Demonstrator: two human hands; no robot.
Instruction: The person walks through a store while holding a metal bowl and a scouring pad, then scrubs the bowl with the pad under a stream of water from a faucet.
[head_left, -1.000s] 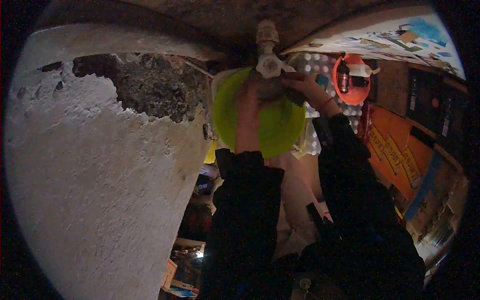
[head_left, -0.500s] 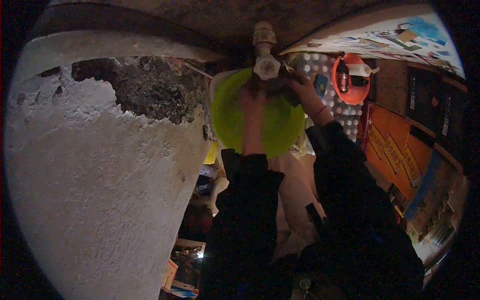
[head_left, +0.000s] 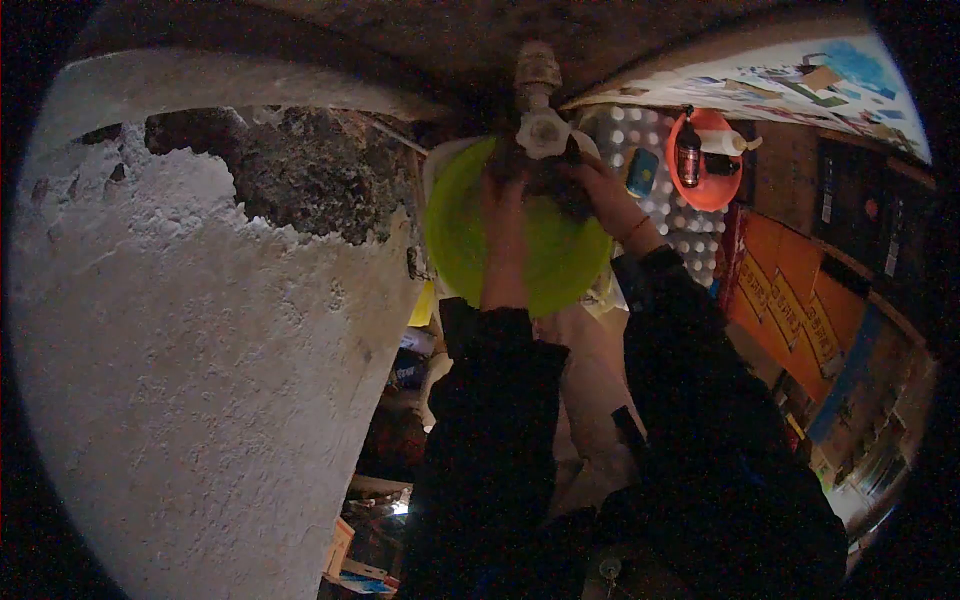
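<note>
A bright green basin sits below a tap with a pale knob. Over the basin, just under the tap, my left hand reaches in with its fingers closed, partly lost in shadow. My right hand comes from the right with fingers curled, wearing a thin red string at the wrist. Between the two hands is a dark, soft-looking bundle, and both hands seem to grip it. Too little light falls there to tell what it is.
A rough, peeling wall rises close on the left. To the right, an orange-red basin holds a dark bottle and a white bottle. A blue-green item lies on a dotted surface. Orange cartons stand at far right.
My right hand has shifted slightly, uncovering more of the blue-green item. My left hand, blurred before, shows more sharply now. The whole view has moved a little.
</note>
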